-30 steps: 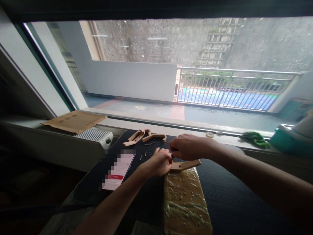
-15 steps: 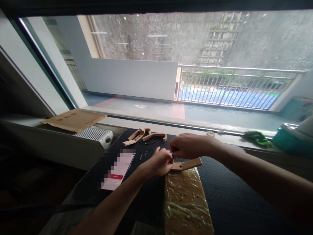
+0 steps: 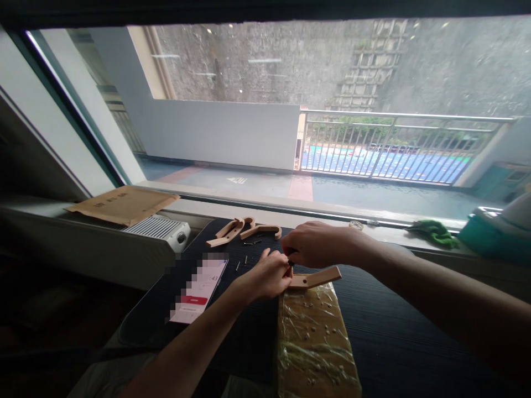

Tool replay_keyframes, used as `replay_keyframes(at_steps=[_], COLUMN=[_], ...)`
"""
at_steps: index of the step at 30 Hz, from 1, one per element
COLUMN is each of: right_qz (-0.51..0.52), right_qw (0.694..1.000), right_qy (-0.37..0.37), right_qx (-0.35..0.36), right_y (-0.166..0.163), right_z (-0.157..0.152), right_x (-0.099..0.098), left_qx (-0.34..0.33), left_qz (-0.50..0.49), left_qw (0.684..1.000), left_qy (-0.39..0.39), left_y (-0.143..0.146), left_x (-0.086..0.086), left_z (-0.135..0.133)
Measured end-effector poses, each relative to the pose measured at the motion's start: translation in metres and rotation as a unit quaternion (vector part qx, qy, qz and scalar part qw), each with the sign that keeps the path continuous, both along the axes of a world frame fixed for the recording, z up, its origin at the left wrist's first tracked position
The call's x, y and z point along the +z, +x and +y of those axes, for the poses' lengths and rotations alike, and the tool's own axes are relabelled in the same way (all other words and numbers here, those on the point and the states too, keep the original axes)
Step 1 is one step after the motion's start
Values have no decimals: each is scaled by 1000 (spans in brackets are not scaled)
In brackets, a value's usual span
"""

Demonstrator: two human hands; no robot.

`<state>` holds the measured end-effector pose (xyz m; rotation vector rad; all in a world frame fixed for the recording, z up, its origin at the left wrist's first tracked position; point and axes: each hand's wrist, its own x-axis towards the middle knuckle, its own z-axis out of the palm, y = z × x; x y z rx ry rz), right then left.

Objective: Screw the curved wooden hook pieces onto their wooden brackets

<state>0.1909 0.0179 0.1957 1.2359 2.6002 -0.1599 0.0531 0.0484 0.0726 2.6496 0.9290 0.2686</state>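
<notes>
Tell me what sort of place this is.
Probably a room in a shared building, perhaps a school or office, though the pictures don't settle which: a dark table stands beside a large window, and a metal railing edges the walkway outside.

"What's different from 1.0 seconds ago?"
"The number on the smartphone screen: it read 42, and now it reads 43."
"Have the hands moved?"
"Slightly. The right hand has edged to the left, so its knuckles sit a bit closer to the left hand."
"And the view itself?"
"It has tipped a little: the dark upper window frame now reaches less far down from the top."
</notes>
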Motion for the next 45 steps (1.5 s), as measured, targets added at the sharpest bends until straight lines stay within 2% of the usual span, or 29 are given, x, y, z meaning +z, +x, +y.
replay_keyframes(at_steps=[5,12,23,31,36,40,45], right_qz=[8,19,6,6,12,17,7], right_qw=[1000,1000,1000,1000,1000,1000,1000], right_qy=[20,-12,-17,-6,3,13,14], right_qx=[-12,-15,-6,-16,-17,-8,11], right_y=[-1,1,1,2,2,0,-3], right_z=[1,-2,-2,1,0,-3,-1], right_x=[-7,3,-3,-6,0,4,-3], left_qx=[-7,-6,-32,-34,-26,-12,-25], left_qz=[-1,6,15,28,32,23,18], left_qw=[1000,1000,999,999,999,999,999], left_qy=[-6,-19,-22,-32,-35,-44,-32], left_y=[1,-1,-3,-3,-1,-1,-2], left_x=[5,6,-4,8,12,8,0], left_z=[-2,-2,4,0,-3,-1,4])
